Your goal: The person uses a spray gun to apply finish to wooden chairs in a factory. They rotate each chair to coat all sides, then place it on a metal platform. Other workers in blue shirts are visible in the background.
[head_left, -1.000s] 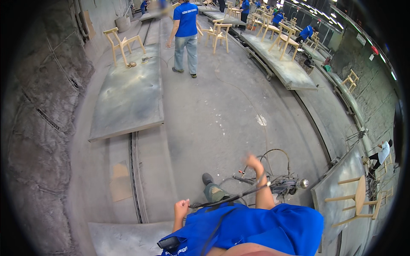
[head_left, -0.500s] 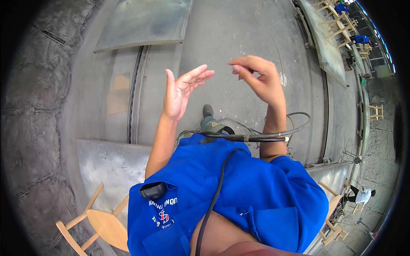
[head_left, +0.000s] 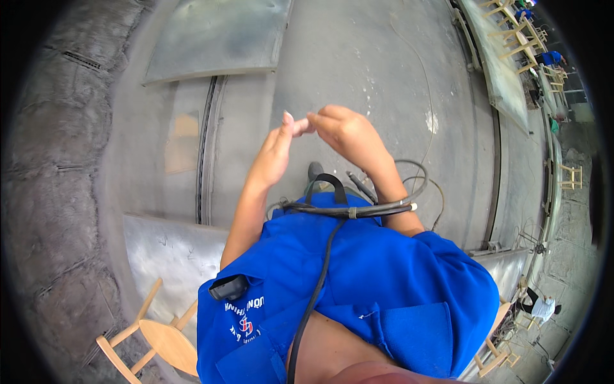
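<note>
In front of my waist, my left hand [head_left: 275, 157] and my right hand [head_left: 345, 131] meet with their fingertips touching or overlapping. The left is open, thumb raised and fingers stretched toward the right hand. Bent at the knuckles, the fingers of my right hand reach left, held loosely apart from the palm; their tips are partly hidden. Neither hand shows anything in it. Just below them a coiled black hose [head_left: 374, 210] crosses my blue work shirt [head_left: 384, 269], beside a black strap loop [head_left: 331, 179]. A black cable [head_left: 320, 275] runs up my chest.
Metal-topped tables stand at upper left [head_left: 220, 38] and lower left [head_left: 173, 246]. A wooden chair [head_left: 169, 345] is at lower left. Along the right, another table [head_left: 495, 70] carries wooden chair frames [head_left: 524, 41]. A person [head_left: 543, 309] is at far right. A thin hose [head_left: 422, 70] lies on the grey floor [head_left: 358, 57].
My hands have come together from apart, the right moving left and down, the left turning inward. The coiled hose and strap loop have shifted slightly, and the view has moved a little.
</note>
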`<state>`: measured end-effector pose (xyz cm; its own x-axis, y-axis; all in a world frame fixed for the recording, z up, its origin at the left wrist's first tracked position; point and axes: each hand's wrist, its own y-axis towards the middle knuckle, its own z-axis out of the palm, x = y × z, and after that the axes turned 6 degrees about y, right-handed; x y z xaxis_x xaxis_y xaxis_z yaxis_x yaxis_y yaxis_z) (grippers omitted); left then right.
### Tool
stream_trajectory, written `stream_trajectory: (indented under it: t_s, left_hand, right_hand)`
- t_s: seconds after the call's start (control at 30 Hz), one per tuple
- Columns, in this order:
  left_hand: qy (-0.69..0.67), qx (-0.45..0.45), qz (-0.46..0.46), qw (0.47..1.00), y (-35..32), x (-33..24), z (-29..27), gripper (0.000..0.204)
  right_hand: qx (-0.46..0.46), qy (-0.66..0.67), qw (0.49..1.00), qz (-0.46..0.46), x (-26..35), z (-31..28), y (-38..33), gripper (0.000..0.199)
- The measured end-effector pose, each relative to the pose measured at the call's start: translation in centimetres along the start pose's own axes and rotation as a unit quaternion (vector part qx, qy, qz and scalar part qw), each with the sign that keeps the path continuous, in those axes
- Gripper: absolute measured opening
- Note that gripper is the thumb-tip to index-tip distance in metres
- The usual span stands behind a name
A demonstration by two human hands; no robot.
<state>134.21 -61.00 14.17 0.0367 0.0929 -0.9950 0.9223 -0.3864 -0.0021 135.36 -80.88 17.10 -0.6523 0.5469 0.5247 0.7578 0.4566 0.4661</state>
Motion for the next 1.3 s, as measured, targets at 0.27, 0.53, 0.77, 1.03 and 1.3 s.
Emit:
stream_trajectory:
  t_s: [0.27, 0.53, 0.77, 1.03, 1.3]
  left_hand:
    - [0.044, 0.035, -0.092, 0.994, 3.4, 3.5, 0.8, 0.091]
    - [-0.062, 0.070, -0.130, 0.987, 8.9, 3.5, 4.3, 0.088]
    - [-0.071, 0.045, -0.117, 0.990, 13.7, 5.3, 5.1, 0.055]
    - [-0.036, 0.011, -0.149, 0.988, 19.3, 8.5, 4.7, 0.027]
    - [-0.042, 0.051, -0.144, 0.987, 30.7, 8.2, 3.4, 0.020]
  right_hand:
    - [0.160, -0.069, 0.982, -0.067, -5.1, 1.2, 0.3, 0.006]
    - [0.135, 0.008, 0.991, -0.008, -11.4, -2.6, 0.2, 0.013]
    - [0.054, 0.098, 0.980, 0.162, -14.4, -3.8, 0.7, 0.012]
    - [0.105, 0.099, 0.965, 0.218, -19.1, -5.2, 3.5, 0.015]
    - [0.033, 0.093, 0.966, 0.237, -25.8, -8.1, 9.2, 0.013]
